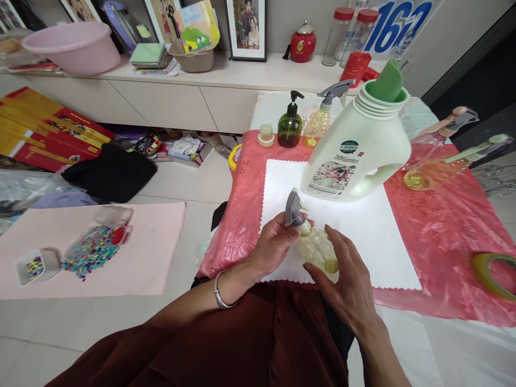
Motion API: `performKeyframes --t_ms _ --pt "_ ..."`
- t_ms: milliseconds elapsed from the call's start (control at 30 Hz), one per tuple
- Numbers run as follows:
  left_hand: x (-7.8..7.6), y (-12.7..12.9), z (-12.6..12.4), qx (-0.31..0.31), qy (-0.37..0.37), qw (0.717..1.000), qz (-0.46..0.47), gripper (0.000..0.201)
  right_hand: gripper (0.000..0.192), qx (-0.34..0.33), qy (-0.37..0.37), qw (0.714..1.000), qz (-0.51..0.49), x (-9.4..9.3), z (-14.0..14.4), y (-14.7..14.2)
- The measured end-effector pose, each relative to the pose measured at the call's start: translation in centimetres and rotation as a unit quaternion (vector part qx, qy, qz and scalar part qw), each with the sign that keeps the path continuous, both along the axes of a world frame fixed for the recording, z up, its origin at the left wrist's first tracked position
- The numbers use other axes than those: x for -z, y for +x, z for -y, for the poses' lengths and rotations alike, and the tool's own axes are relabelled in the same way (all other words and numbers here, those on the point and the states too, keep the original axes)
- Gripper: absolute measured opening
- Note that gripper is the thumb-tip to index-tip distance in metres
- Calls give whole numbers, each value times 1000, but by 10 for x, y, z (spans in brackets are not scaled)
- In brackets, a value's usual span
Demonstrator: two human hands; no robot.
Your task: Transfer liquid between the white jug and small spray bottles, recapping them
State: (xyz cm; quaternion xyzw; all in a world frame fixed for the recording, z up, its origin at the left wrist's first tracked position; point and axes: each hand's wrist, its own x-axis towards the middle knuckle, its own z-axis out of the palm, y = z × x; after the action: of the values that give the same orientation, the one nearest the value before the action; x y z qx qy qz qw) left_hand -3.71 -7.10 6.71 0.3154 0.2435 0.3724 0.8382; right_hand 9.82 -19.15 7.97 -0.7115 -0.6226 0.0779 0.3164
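maroon shirt (250, 338) lies nearest; left hand (276, 239) grips the spray bottle (316, 247) neck, right hand (350, 271) cups its body. probably light, slippery; neck holds best.

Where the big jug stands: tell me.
On the white sheet, right of centre in the head view, the big jug stands beyond the held spray bottle.

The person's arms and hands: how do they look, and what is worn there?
The left hand, ungloved, has a silver-coloured bangle at its wrist; the right hand, also ungloved, shows none. A dark reddish-brown sleeve covers the upper left arm.
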Motion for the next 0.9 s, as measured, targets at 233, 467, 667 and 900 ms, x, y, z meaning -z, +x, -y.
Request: performKeyframes --t_ms 233,467,667,900 --pt "1 -2 -2 24 -22 999 17 44 66 -15 -39 995 -86 2 2 6" --pt "-1 -6 -5 56 -43 997 39 44 65 -34 -70 974 -215 -1 2 8" --pt "-5 -4 -2 45 -53 997 28 51 66 -17 -76 971 -227 3 2 3" --pt "-4 -2 -2 14 -84 996 -12 41 66 -9 -82 967 -243 6 2 2"
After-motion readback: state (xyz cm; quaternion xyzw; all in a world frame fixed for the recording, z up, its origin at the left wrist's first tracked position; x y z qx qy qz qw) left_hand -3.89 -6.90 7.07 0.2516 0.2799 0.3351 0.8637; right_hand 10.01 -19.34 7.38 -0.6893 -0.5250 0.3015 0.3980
